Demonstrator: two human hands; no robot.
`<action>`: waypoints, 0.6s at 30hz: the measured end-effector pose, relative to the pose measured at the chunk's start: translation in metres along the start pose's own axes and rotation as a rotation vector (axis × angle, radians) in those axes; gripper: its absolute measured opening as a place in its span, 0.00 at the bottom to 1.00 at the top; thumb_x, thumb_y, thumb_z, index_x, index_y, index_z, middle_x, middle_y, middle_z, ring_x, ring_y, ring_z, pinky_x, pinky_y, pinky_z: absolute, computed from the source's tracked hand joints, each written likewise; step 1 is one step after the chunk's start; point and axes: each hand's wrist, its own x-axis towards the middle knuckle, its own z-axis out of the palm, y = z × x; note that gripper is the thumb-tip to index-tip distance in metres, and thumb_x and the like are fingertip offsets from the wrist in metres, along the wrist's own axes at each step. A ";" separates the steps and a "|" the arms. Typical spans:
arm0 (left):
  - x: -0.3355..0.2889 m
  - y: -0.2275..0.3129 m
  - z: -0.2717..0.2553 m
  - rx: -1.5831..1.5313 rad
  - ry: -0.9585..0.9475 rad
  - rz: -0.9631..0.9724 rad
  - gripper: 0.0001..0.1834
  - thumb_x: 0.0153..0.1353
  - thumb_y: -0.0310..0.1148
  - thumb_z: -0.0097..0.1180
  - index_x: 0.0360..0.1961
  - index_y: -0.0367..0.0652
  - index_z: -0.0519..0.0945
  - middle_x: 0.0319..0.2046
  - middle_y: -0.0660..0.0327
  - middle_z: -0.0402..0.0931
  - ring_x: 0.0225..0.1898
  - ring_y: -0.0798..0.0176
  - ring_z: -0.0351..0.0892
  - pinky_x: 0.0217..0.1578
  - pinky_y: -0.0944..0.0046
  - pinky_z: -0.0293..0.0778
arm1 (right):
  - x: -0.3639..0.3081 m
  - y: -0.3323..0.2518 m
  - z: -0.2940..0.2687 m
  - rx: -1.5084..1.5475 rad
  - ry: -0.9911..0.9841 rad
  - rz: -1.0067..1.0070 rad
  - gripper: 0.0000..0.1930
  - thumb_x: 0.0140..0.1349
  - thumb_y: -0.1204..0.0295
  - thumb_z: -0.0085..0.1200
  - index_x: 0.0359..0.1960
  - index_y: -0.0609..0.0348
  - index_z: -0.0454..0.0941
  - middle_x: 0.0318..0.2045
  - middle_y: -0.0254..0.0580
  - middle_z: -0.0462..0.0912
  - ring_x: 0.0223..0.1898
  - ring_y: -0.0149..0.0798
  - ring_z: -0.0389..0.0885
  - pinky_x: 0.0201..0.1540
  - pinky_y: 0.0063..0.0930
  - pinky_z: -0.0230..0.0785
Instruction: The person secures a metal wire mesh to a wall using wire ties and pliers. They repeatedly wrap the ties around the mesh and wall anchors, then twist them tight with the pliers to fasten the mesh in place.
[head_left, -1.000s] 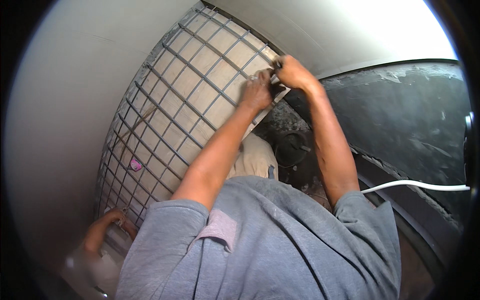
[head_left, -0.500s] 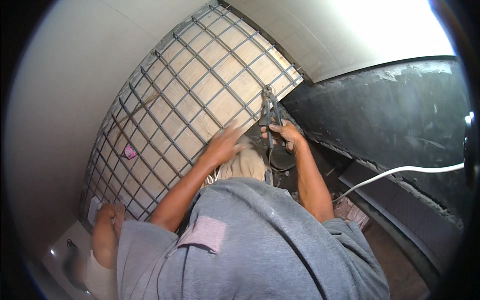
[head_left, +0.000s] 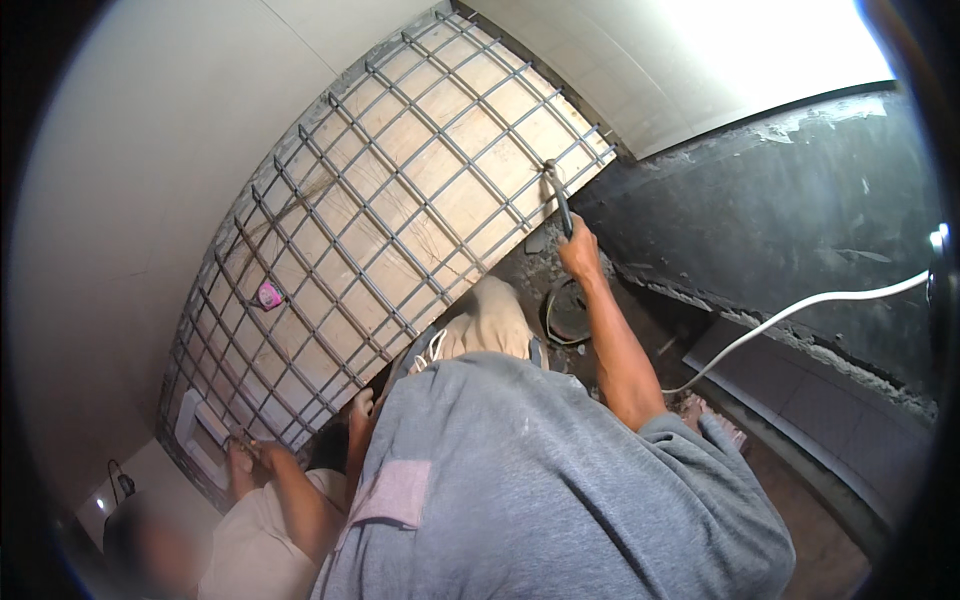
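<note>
My right hand [head_left: 580, 250] is closed round the handles of a pair of long-handled pincers [head_left: 561, 195]. Their jaws meet the grid of steel bars [head_left: 430, 205] near its right-hand edge, close to a bar crossing. Pale plywood board [head_left: 480, 150] lies beneath the bars. My left hand [head_left: 362, 404] is low beside the near edge of the grid, partly covered by my body and shirt; its fingers show too little to read. Thin loose tie wires [head_left: 312, 192] lie across the left part of the grid.
A pink tape measure [head_left: 268, 294] rests on the board. At lower left a co-worker's hands [head_left: 245, 452] are at the grid's corner, by a pale frame [head_left: 205, 420]. A white cable [head_left: 790, 318] crosses the right side, before a dark wall [head_left: 760, 210]. A coil [head_left: 566, 308] lies below.
My left hand has drawn back from the grid's near edge to beside my body. The pincers' handles have come together and tilted in my right hand. The co-worker has leaned further into view.
</note>
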 end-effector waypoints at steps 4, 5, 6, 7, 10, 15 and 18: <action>-0.001 -0.071 -0.079 0.397 0.258 -0.038 0.24 0.62 0.44 0.57 0.52 0.35 0.76 0.51 0.48 0.76 0.54 0.49 0.75 0.54 0.53 0.69 | 0.005 0.024 0.016 -0.035 0.077 -0.158 0.29 0.56 0.82 0.50 0.63 0.61 0.65 0.50 0.68 0.76 0.55 0.64 0.73 0.55 0.48 0.66; -0.002 -0.090 -0.097 0.515 0.312 -0.047 0.24 0.62 0.44 0.56 0.52 0.35 0.76 0.51 0.48 0.76 0.54 0.49 0.75 0.54 0.53 0.70 | 0.006 0.020 0.012 -0.074 0.000 -0.105 0.29 0.56 0.83 0.48 0.63 0.63 0.64 0.52 0.69 0.74 0.56 0.65 0.72 0.56 0.49 0.65; 0.020 -0.096 -0.126 0.661 0.303 -0.030 0.24 0.62 0.44 0.56 0.51 0.35 0.76 0.51 0.48 0.76 0.53 0.50 0.75 0.53 0.53 0.70 | -0.002 0.016 -0.004 -0.100 -0.052 -0.074 0.30 0.54 0.85 0.44 0.63 0.62 0.64 0.53 0.69 0.73 0.57 0.64 0.71 0.56 0.50 0.65; 0.018 -0.113 -0.139 0.773 0.347 -0.043 0.24 0.63 0.45 0.56 0.51 0.35 0.77 0.50 0.48 0.77 0.53 0.50 0.75 0.53 0.53 0.70 | -0.003 0.015 0.003 -0.083 0.047 -0.157 0.30 0.55 0.85 0.45 0.64 0.61 0.64 0.51 0.69 0.75 0.55 0.64 0.73 0.56 0.48 0.65; -0.011 -0.158 -0.154 0.979 0.449 -0.101 0.24 0.63 0.46 0.56 0.50 0.35 0.78 0.49 0.48 0.77 0.53 0.52 0.76 0.52 0.54 0.71 | -0.003 -0.006 0.039 -0.012 0.277 -0.363 0.29 0.57 0.81 0.47 0.63 0.58 0.66 0.46 0.68 0.78 0.52 0.64 0.76 0.55 0.48 0.67; -0.022 -0.192 -0.160 1.096 0.476 -0.088 0.24 0.63 0.47 0.55 0.48 0.35 0.79 0.47 0.49 0.78 0.51 0.54 0.77 0.50 0.55 0.71 | 0.010 -0.033 0.045 -0.224 0.049 -0.154 0.26 0.61 0.70 0.53 0.62 0.60 0.67 0.44 0.66 0.78 0.47 0.65 0.77 0.48 0.53 0.70; -0.019 -0.176 -0.118 0.831 0.388 -0.131 0.24 0.64 0.47 0.54 0.48 0.35 0.78 0.45 0.51 0.78 0.49 0.57 0.76 0.49 0.57 0.71 | -0.004 -0.060 0.060 -0.163 0.059 -0.307 0.29 0.58 0.68 0.58 0.63 0.59 0.68 0.50 0.64 0.77 0.53 0.61 0.76 0.53 0.48 0.68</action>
